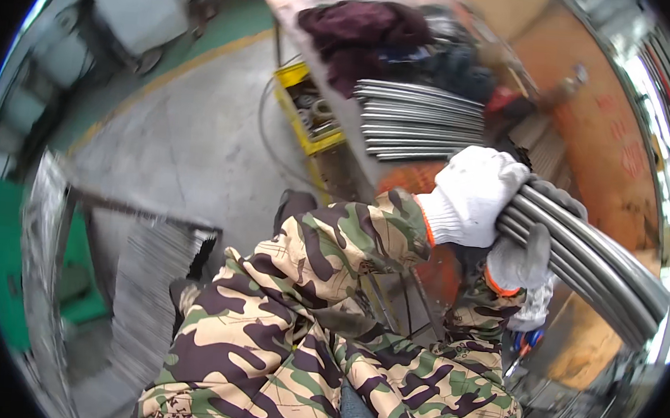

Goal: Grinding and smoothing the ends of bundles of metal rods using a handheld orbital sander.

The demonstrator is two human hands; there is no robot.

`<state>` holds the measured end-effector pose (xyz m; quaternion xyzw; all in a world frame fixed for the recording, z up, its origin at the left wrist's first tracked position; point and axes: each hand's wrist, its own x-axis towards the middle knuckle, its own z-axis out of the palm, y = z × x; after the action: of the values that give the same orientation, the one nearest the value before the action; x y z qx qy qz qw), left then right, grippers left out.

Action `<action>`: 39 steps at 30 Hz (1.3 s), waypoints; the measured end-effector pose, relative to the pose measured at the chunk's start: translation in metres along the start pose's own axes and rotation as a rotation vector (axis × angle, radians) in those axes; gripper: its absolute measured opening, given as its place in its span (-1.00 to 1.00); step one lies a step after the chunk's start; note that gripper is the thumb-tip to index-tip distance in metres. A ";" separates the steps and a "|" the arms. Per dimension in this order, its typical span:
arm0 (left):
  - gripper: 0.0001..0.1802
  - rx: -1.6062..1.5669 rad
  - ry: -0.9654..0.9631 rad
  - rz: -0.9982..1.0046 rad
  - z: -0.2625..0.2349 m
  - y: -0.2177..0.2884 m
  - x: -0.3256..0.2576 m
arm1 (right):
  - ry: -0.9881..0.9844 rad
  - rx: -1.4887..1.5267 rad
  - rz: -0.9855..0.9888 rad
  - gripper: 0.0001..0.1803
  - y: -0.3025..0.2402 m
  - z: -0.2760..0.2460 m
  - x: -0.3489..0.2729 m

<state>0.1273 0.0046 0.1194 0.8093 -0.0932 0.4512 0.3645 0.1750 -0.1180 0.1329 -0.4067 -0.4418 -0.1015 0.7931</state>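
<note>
The concrete floor (pixel 192 145) fills the view from nine to twelve o'clock, with a yellow line (pixel 181 70) curving across it. A metal table (pixel 335 92) runs from twelve o'clock toward centre, carrying a heap of dark red cloth (pixel 359 32) at its far end and a stack of curved grey rods (pixel 419 122) nearer in. Just left of the table, at eleven o'clock from centre, sits a yellow crate (pixel 310 122) of small metal parts. An orange board (pixel 604 142) stands at two o'clock.

Camouflage sleeves (pixel 322 286) rise from six o'clock toward centre. At three o'clock both gloved hands clamp a bundle of bent grey tubes (pixel 595 266), which slopes down toward four o'clock. The left hand (pixel 472 191), in a white glove, is closed over the bundle's top near its upper end. The right hand (pixel 522 257), in a grey-palmed glove, grips from below, directly beneath the left, the two almost touching. The bundle is held in the air, clear of the table.
</note>
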 end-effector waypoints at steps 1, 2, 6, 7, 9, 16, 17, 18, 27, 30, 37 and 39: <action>-0.39 0.028 -0.008 0.019 -0.011 0.016 0.011 | 0.045 0.063 -0.034 -0.41 -0.013 0.010 0.009; -0.38 0.154 -0.003 -0.012 -0.039 0.015 -0.002 | 0.075 0.223 -0.016 -0.39 0.003 0.033 -0.002; -0.51 0.354 0.101 0.039 -0.087 0.043 -0.019 | 0.081 0.401 0.042 -0.36 -0.003 0.067 -0.013; -0.59 0.427 0.138 0.069 -0.094 0.055 -0.026 | 0.135 0.281 0.007 -0.37 -0.005 0.067 -0.017; -0.60 0.591 0.109 0.026 -0.109 0.058 -0.040 | 0.154 0.418 0.160 -0.41 -0.004 0.085 -0.029; -0.60 0.848 0.329 -0.352 -0.138 0.041 -0.121 | -0.040 0.529 0.736 -0.46 0.039 0.136 -0.074; -0.56 0.890 0.334 -0.418 -0.142 0.039 -0.132 | -0.142 0.576 0.837 -0.49 0.055 0.134 -0.082; -0.52 0.914 0.294 -0.530 -0.145 0.039 -0.145 | -0.189 0.691 1.013 -0.52 0.064 0.139 -0.093; -0.48 0.852 0.212 -1.397 -0.175 0.001 -0.215 | -0.392 0.549 1.629 -0.83 0.165 0.217 -0.158; -0.53 0.826 0.332 -1.542 -0.190 -0.012 -0.249 | -0.516 0.488 1.760 -0.88 0.166 0.257 -0.185; -0.50 0.660 0.608 -1.781 -0.254 -0.042 -0.357 | -0.783 0.183 1.848 -0.80 0.207 0.356 -0.297; -0.47 0.544 0.609 -1.864 -0.297 -0.046 -0.369 | -0.807 0.121 1.806 -0.81 0.233 0.391 -0.325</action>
<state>-0.2598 0.1721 -0.1013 0.4659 0.7770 0.1805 0.3829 -0.1371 0.2559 -0.1415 -0.5538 -0.2072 0.7101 0.3823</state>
